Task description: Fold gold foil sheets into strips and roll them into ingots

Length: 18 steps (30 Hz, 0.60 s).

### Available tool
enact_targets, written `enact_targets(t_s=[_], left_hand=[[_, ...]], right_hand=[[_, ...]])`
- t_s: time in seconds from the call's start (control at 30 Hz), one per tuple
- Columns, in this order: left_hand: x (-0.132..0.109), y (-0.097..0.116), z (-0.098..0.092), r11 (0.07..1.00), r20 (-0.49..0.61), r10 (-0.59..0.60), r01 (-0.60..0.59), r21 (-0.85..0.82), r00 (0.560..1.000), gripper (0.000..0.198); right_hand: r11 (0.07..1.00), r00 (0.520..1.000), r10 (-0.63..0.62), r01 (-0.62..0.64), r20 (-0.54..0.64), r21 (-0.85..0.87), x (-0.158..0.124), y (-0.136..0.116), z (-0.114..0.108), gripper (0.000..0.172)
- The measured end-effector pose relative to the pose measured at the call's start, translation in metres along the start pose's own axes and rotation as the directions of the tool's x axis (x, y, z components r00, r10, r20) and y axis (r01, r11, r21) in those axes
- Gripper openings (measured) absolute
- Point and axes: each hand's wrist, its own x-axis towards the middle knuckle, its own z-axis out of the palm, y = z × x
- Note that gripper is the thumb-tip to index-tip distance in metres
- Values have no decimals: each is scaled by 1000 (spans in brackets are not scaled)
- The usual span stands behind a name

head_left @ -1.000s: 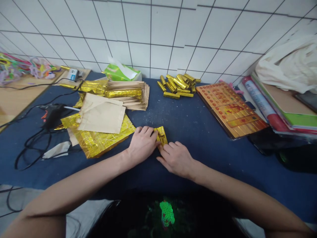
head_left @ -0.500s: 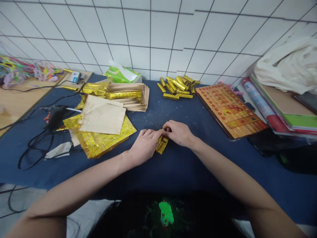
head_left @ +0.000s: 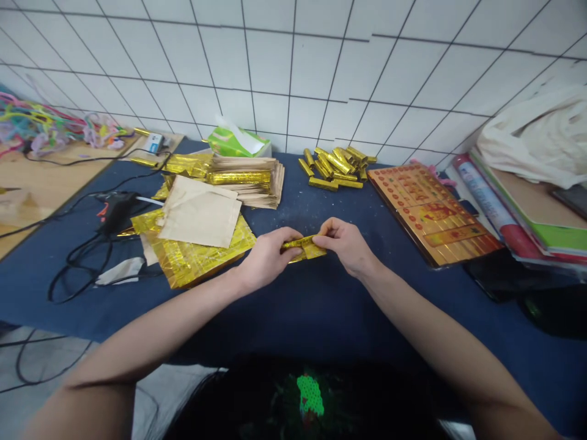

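A folded gold foil paper (head_left: 304,247) is held just above the blue cloth table (head_left: 321,305), lying sideways between my hands. My left hand (head_left: 268,258) pinches its left end, fingers closed. Its right end is gripped by my right hand (head_left: 345,243), fingers curled. To the left lie loose gold foil sheets (head_left: 192,260) with a plain tan sheet (head_left: 199,214) on top. A pile of finished gold rolls (head_left: 337,165) rests near the tiled wall.
A stack of tan and gold paper (head_left: 245,180) and a green tissue pack (head_left: 233,142) sit at the back. A glue gun (head_left: 117,211) with black cables lies left. An orange printed board (head_left: 431,211), books and a white bag (head_left: 536,140) fill the right.
The gold paper was pressed flat on the cloth, then folded narrower; now both hands have lifted it and hold it sideways by its ends. The camera view shifted slightly.
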Motion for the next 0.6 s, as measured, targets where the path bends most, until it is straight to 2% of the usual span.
enact_targets(t_s=[0.1, 0.2, 0.27, 0.37, 0.43, 0.6], left_hand=[[7, 4, -6, 995, -11, -41, 40, -88, 999, 12], [11, 8, -8, 986, 10, -50, 51, -161, 999, 12], [11, 9, -8, 981, 7, -50, 50, -186, 999, 18], [10, 10, -7, 984, -12, -20, 18, -176, 1000, 27], [8, 9, -7, 984, -28, 5, -10, -180, 1000, 26], [8, 5, -9, 951, -55, -14, -4, -308, 998, 25]], right_hand=[[998, 1000, -3, 2, 18, 56, -4, -7, -1, 25], [999, 993, 23, -20, 113, -28, -8, -15, -5, 26], [996, 991, 27, -15, 132, -90, -10, -20, -7, 26], [995, 996, 13, -4, 91, -101, -11, -22, -8, 26], [997, 998, 11, -6, 65, -81, -11, -21, -8, 27], [998, 998, 51, -49, 25, -43, -11, -18, -7, 29]])
